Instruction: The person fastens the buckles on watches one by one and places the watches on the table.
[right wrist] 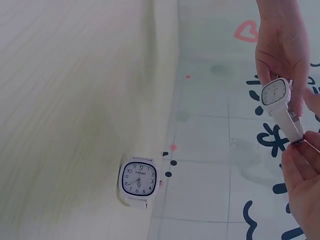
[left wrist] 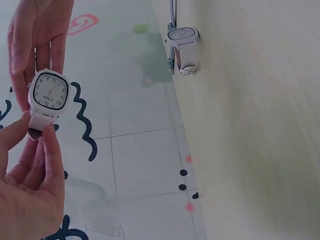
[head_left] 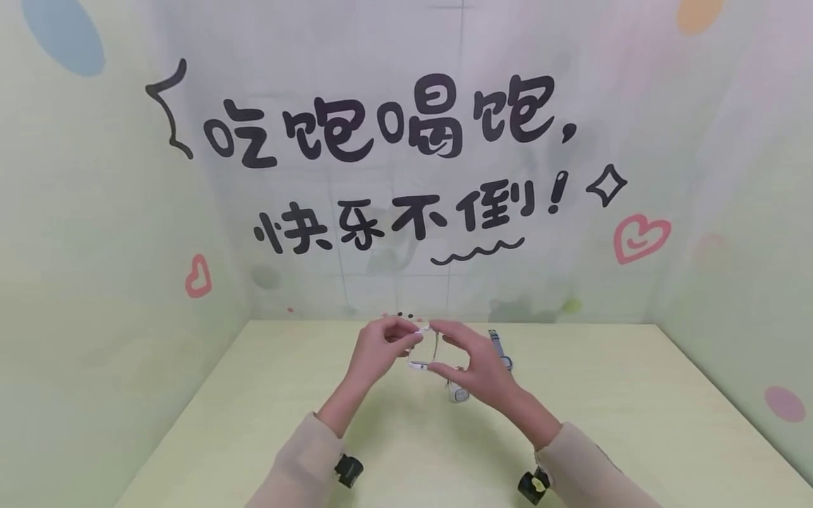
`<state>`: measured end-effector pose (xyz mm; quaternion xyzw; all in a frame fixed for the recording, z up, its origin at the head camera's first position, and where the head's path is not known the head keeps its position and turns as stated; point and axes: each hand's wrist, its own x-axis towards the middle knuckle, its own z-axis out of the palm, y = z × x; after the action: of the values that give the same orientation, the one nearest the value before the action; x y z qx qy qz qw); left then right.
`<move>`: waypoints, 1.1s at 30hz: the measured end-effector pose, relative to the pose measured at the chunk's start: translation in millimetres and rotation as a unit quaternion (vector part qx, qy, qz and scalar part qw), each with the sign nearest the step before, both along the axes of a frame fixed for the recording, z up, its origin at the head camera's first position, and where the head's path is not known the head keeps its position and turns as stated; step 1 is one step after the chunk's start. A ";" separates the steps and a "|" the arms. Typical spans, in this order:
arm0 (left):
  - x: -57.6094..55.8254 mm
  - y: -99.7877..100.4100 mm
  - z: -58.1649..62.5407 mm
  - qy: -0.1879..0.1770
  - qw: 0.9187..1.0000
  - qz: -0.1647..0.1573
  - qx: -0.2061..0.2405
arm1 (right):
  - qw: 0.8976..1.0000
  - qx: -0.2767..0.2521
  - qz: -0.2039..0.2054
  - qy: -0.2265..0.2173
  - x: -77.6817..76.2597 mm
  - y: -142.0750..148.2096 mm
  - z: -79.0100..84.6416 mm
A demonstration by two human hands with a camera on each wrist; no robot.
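Observation:
Both hands hold a white wristwatch point(head_left: 418, 365) up above the table, its band curved into a loop. My left hand point(head_left: 375, 351) pinches the band between thumb and fingers. From the other side, my right hand point(head_left: 484, 367) has its thumb at the case edge and its forefinger at the top of the loop. In the left wrist view the watch's square, black-rimmed dial point(left wrist: 50, 92) shows between the hands. Seen from the right wrist, the white band point(right wrist: 287, 122) runs from the case to the right fingertips point(right wrist: 296, 150).
A second white watch point(head_left: 459, 392) rests on the table beneath the right hand, dial visible in the right wrist view. Behind the right hand lies a blue-grey-strapped watch point(head_left: 498, 344). The pale wooden table point(head_left: 286, 395) meets a printed wall point(head_left: 394, 282) at the back.

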<state>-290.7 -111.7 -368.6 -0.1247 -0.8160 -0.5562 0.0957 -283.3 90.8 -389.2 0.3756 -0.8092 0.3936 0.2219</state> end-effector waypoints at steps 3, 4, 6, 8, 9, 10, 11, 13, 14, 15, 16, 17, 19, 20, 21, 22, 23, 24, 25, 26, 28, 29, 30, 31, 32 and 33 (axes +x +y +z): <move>-7.8 -4.7 1.0 -0.024 0.999 -0.002 0.025 | 0.999 0.032 -0.003 -0.010 -5.1 -3.0 -1.9; -8.5 -4.2 0.2 -0.031 0.999 0.000 0.029 | 0.999 0.039 -0.007 -0.012 -6.0 -2.9 -3.4; -10.0 -2.8 -1.4 -0.045 0.998 0.002 0.035 | 0.999 0.043 -0.015 -0.008 -8.5 -2.7 -5.5; -11.7 -1.3 -3.0 -0.058 0.998 0.004 0.039 | 0.999 0.043 -0.022 -0.006 -11.6 -3.1 -6.1; -12.8 -0.8 -3.9 -0.064 0.997 0.004 0.041 | 0.999 0.041 -0.024 -0.007 -13.3 -3.4 -6.1; -13.8 -0.7 -5.3 -0.066 0.997 0.001 0.042 | 0.999 0.037 -0.024 -0.009 -14.9 -3.5 -6.3; -15.1 -0.7 -6.9 -0.071 0.997 0.000 0.045 | 0.999 0.034 -0.022 -0.017 -16.5 -3.6 -6.6; -17.6 -1.2 -9.8 -0.078 0.996 -0.006 0.050 | 0.999 0.024 -0.015 -0.042 -19.9 -3.9 -7.3; -18.5 -1.5 -11.0 -0.078 0.995 -0.010 0.053 | 0.998 0.019 -0.013 -0.057 -21.5 -4.0 -7.4; -19.7 -1.9 -12.3 -0.079 0.995 -0.016 0.055 | 0.997 0.012 -0.011 -0.071 -23.2 -4.0 -7.3; -20.9 -2.3 -13.4 -0.082 0.995 -0.022 0.058 | 0.996 0.007 -0.010 -0.088 -24.9 -3.8 -7.1; -22.0 -2.7 -14.2 -0.088 0.994 -0.027 0.060 | 0.995 0.001 -0.009 -0.104 -26.7 -3.6 -7.0; -22.6 -4.8 -15.8 -0.088 0.994 -0.043 0.053 | 0.992 -0.006 -0.012 -0.129 -29.6 -3.7 -7.6; -22.5 -6.3 -16.6 -0.089 0.993 -0.053 0.050 | 0.990 -0.010 -0.015 -0.140 -30.1 -4.1 -7.9; -22.2 -7.8 -17.2 -0.091 0.993 -0.062 0.046 | 0.988 -0.013 -0.016 -0.150 -31.1 -4.6 -8.6; -21.7 -9.3 -17.5 -0.095 0.992 -0.072 0.041 | 0.987 -0.013 -0.018 -0.160 -31.8 -5.0 -9.3; -21.0 -10.8 -18.2 -0.095 0.991 -0.082 0.036 | 0.986 -0.013 -0.018 -0.168 -32.7 -5.5 -10.2; -20.5 -12.2 -19.0 -0.096 0.991 -0.090 0.030 | 0.984 -0.012 -0.019 -0.175 -33.6 -6.1 -11.5; -19.8 -13.5 -19.9 -0.096 0.990 -0.099 0.027 | 0.983 -0.013 -0.019 -0.184 -34.3 -7.0 -12.5; -19.3 -14.6 -20.9 -0.100 0.989 -0.105 0.024 | 0.981 -0.011 -0.018 -0.193 -34.8 -8.1 -13.3; -18.4 -16.2 -23.6 -0.101 0.989 -0.107 0.013 | 0.978 -0.005 -0.018 -0.207 -35.9 -10.4 -16.0; -18.3 -16.7 -25.3 -0.102 0.989 -0.102 0.007 | 0.977 -0.001 -0.017 -0.212 -36.4 -11.7 -17.3; -18.3 -16.9 -27.2 -0.102 0.990 -0.096 0.001 | 0.976 0.003 -0.017 -0.217 -37.1 -13.0 -19.1; -18.3 -17.0 -29.1 -0.101 0.991 -0.087 -0.006 | 0.975 0.008 -0.017 -0.223 -37.2 -14.3 -20.4; -18.6 -17.1 -31.5 -0.099 0.992 -0.079 -0.019 | 0.973 0.015 -0.020 -0.228 -37.3 -15.5 -22.1; -19.0 -17.0 -34.0 -0.099 0.992 -0.068 -0.033 | 0.972 0.022 -0.024 -0.233 -37.2 -16.5 -23.9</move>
<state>-309.7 -128.8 -402.6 -0.1269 -0.8289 -0.5440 -0.0276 -320.5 74.3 -413.1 0.2589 -0.8559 0.4469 0.0280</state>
